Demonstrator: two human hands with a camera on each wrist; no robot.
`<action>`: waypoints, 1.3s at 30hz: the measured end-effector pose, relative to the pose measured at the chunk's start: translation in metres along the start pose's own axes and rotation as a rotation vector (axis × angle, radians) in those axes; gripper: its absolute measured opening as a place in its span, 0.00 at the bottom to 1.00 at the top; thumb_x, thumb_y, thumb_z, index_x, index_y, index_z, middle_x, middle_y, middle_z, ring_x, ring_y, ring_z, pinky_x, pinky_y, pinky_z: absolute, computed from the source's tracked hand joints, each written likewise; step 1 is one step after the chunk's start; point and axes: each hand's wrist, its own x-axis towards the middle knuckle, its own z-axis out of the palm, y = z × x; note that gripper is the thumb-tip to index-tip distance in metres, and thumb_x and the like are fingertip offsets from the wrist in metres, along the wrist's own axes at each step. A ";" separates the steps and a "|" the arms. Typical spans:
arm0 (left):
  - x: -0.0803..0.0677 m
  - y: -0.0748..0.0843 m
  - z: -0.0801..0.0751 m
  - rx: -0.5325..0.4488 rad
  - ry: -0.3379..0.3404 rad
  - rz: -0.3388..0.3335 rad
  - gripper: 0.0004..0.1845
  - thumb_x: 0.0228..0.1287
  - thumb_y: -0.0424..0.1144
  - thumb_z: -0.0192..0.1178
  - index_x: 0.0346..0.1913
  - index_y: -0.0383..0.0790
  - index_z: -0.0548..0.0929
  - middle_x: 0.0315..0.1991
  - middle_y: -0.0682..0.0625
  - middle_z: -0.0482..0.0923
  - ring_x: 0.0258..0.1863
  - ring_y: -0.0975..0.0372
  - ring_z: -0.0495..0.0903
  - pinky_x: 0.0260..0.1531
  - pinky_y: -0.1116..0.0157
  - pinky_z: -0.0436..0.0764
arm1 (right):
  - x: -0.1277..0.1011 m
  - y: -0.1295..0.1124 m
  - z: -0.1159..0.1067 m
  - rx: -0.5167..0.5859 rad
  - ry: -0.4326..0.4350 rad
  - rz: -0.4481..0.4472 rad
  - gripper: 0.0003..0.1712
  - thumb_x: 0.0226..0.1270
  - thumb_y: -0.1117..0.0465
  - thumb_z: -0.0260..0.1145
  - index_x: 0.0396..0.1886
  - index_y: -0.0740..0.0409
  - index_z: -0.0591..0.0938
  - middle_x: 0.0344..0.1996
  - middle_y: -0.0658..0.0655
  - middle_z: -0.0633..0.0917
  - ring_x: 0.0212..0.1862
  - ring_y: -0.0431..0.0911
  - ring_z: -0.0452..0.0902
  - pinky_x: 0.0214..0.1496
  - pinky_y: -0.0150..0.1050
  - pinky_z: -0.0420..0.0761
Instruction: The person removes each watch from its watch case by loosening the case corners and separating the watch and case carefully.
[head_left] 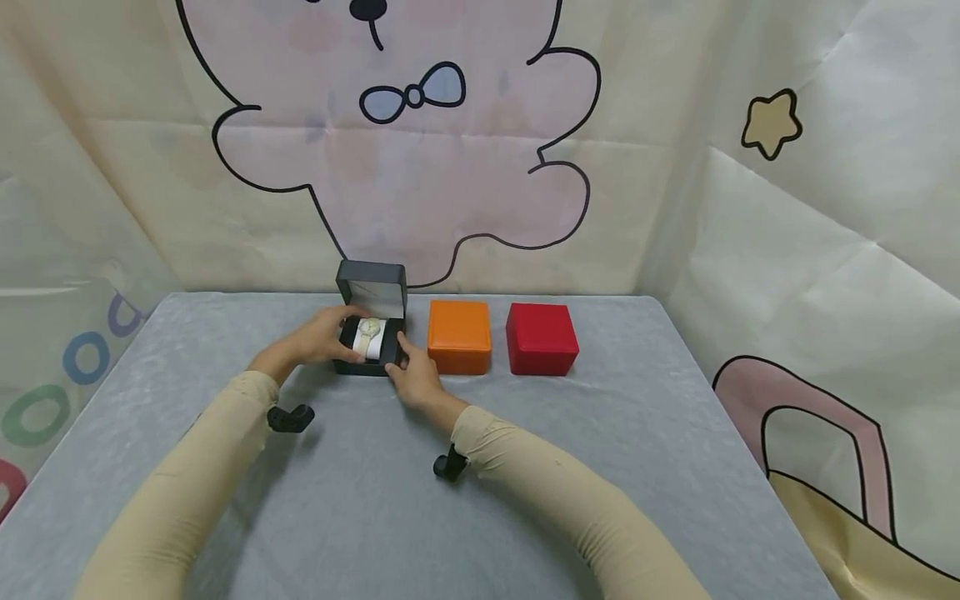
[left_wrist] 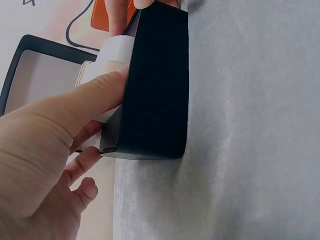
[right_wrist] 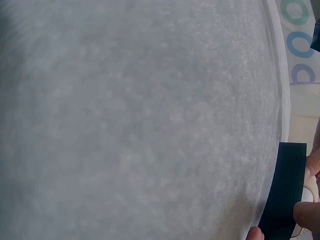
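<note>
A dark watch box (head_left: 362, 368) stands near the back of the table, its lid (head_left: 372, 273) raised and pale inside. In it lies a wristwatch (head_left: 369, 328) with a light strap, wrapped round a white watch cushion (left_wrist: 119, 49). My left hand (head_left: 318, 337) reaches in from the left. It pinches the cushion, thumb at the front edge and forefinger at the back; the other fingers spread behind the box in the left wrist view. My right hand (head_left: 417, 379) grips the box at its right front corner. In the right wrist view only fingertips (right_wrist: 255, 233) show beside the dark box wall (right_wrist: 285, 192).
To the right of the watch box stand a closed orange box (head_left: 459, 337) and a closed red box (head_left: 542, 339), in a row. A grey cloth covers the table (head_left: 375, 500). A printed curtain (head_left: 465, 175) hangs behind the far edge.
</note>
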 end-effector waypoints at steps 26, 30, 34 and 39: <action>-0.002 0.005 -0.001 0.003 -0.012 -0.048 0.43 0.57 0.37 0.75 0.74 0.32 0.67 0.64 0.32 0.75 0.58 0.41 0.76 0.56 0.43 0.76 | 0.003 0.001 -0.001 -0.045 0.012 -0.031 0.36 0.73 0.60 0.65 0.78 0.51 0.64 0.32 0.51 0.71 0.38 0.42 0.68 0.41 0.32 0.68; -0.005 0.004 0.000 -0.031 0.008 -0.076 0.45 0.57 0.41 0.76 0.75 0.37 0.65 0.66 0.33 0.73 0.60 0.40 0.75 0.55 0.42 0.76 | 0.003 0.001 -0.001 -0.051 0.016 -0.027 0.36 0.73 0.60 0.65 0.78 0.51 0.65 0.33 0.51 0.72 0.39 0.42 0.68 0.43 0.32 0.69; -0.007 0.001 0.000 -0.087 0.047 -0.110 0.47 0.56 0.44 0.77 0.76 0.40 0.65 0.68 0.34 0.71 0.60 0.41 0.75 0.55 0.43 0.77 | 0.002 0.000 0.000 -0.042 0.014 -0.019 0.36 0.73 0.60 0.65 0.78 0.50 0.64 0.32 0.50 0.71 0.38 0.42 0.68 0.41 0.32 0.68; -0.010 0.002 -0.003 -0.166 0.113 -0.104 0.46 0.56 0.43 0.76 0.75 0.36 0.65 0.68 0.34 0.71 0.57 0.41 0.77 0.60 0.41 0.75 | 0.000 -0.001 0.001 -0.028 0.006 -0.005 0.37 0.74 0.60 0.65 0.79 0.50 0.64 0.31 0.49 0.70 0.35 0.41 0.66 0.38 0.31 0.67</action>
